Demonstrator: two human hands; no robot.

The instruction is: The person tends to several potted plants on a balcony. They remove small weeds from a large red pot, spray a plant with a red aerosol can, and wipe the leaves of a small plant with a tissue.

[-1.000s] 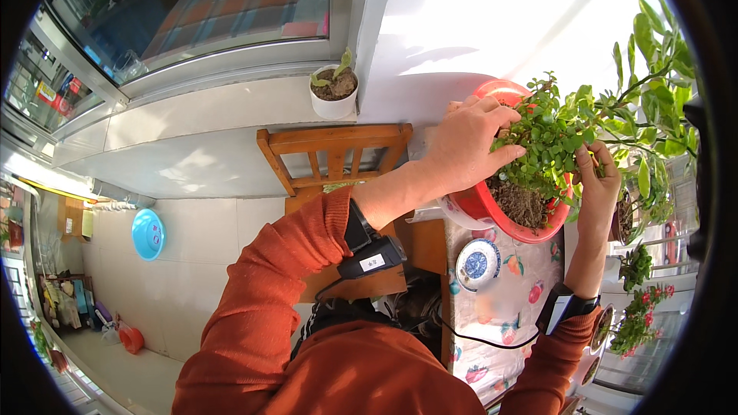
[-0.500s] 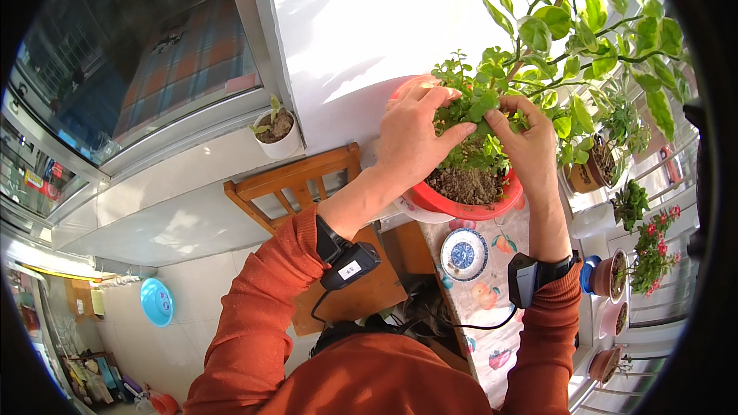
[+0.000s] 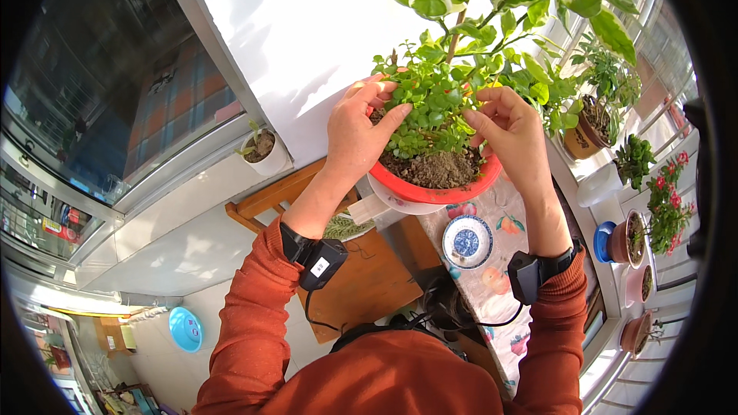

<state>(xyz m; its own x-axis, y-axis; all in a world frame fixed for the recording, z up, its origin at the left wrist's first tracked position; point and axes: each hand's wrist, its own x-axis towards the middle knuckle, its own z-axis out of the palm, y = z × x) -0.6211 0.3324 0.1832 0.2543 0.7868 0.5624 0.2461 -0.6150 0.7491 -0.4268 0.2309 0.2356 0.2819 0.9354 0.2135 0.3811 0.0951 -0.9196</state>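
Observation:
A red pot (image 3: 453, 194) of soil holds a bushy plant (image 3: 430, 107) with small round green leaves. My left hand (image 3: 357, 127) is at the left side of the foliage, thumb and fingers apart around the leaves, some fingertips hidden behind them. On the right side of the plant, my right hand (image 3: 513, 127) has its fingers curled in toward the thumb at the leaf edge. Whatever is between those fingers is too small to make out. Bare soil (image 3: 438, 169) shows at the near side of the pot.
A blue-and-white dish (image 3: 467, 241) sits on the fruit-patterned tablecloth (image 3: 496, 292). Tall variegated branches (image 3: 500, 8) spread above the pot. A wooden chair (image 3: 369, 277) stands to the left. Several potted plants line the window, among them a red-flowering one (image 3: 669, 204). A small white pot (image 3: 265, 155) stands on the left ledge.
The view has shifted, bringing the whole pot closer to the middle. My hands have drawn apart, from close together over the leaves to opposite sides of the plant.

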